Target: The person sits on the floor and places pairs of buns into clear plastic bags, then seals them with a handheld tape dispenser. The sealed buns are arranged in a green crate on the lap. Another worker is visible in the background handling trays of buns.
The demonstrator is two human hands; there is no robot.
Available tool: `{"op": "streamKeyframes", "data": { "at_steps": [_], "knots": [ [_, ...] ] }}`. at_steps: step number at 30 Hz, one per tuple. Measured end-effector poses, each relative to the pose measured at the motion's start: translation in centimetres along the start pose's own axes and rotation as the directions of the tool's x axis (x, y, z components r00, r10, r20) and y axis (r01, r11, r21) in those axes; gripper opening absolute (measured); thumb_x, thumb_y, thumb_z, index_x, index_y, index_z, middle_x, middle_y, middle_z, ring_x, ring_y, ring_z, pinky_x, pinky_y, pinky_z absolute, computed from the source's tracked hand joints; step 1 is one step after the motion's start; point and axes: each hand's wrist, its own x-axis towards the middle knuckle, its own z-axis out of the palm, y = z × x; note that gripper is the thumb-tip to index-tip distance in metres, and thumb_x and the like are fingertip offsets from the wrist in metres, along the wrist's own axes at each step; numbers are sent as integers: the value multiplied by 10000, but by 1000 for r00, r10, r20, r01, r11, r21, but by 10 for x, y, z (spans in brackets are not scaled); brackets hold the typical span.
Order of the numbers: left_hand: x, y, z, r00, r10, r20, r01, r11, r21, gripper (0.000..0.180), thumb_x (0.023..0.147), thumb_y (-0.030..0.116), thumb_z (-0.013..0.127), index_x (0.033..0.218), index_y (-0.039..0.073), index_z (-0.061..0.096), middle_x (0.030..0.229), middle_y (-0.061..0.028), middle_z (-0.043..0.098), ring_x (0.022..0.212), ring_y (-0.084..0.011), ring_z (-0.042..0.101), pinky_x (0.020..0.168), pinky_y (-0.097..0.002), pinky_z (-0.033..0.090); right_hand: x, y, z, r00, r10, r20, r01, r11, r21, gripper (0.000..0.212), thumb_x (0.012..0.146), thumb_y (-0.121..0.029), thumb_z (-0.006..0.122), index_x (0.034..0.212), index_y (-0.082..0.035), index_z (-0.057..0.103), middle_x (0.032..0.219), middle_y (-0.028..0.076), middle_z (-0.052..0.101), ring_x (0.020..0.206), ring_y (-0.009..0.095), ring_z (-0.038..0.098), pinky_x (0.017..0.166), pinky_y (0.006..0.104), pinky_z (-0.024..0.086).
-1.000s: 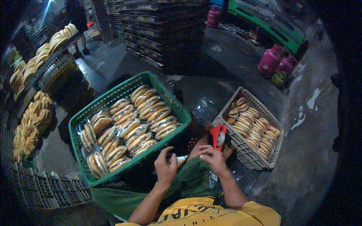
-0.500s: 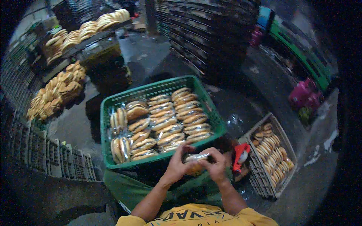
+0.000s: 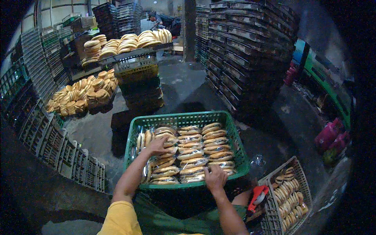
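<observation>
Many wrapped buns (image 3: 191, 152) lie in rows inside the green crate (image 3: 184, 118), which stands in front of the person's legs. The left hand (image 3: 158, 146) reaches into the left part of this crate; its fingers are spread a little and rest upon the buns there, but I cannot tell whether they grip one. The right hand (image 3: 215, 178) is at the near side of the crate, with the fingers bent in a narrow shape; whether it holds something, I cannot tell. To the right, a grey crate (image 3: 271, 213) contains more buns, and just beside it is a red tape holder (image 3: 255, 199). Farther away, at the left, there is a bun pile (image 3: 78, 96).
</observation>
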Motion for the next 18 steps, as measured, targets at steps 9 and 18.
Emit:
{"op": "streamKeyframes", "data": {
  "at_steps": [9, 18],
  "knots": [
    [-13, 27, 29, 986, 164, 30, -162, 899, 408, 359, 831, 289, 681, 1085, 53, 586, 1120, -134, 617, 1085, -346, 601, 861, -459, 521, 4, -4, -4, 1000, -5, 14, 4, 1000, 24, 240, 844, -328, 670, 795, -93, 659, 856, 96, 656, 840, 325, 636, 753, 473, 442],
    [0, 31, 11, 938, 215, -272, -141, 953, 267, 501, 785, 444, 744, 1106, 68, 668, 1108, -205, 636, 1052, -378, 612, 899, -488, 496, 4, -3, -2, 999, -32, -28, 32, 999, 26, 221, 844, -305, 659, 780, -94, 637, 828, 94, 655, 800, 323, 637, 713, 480, 440]
  ]
}}
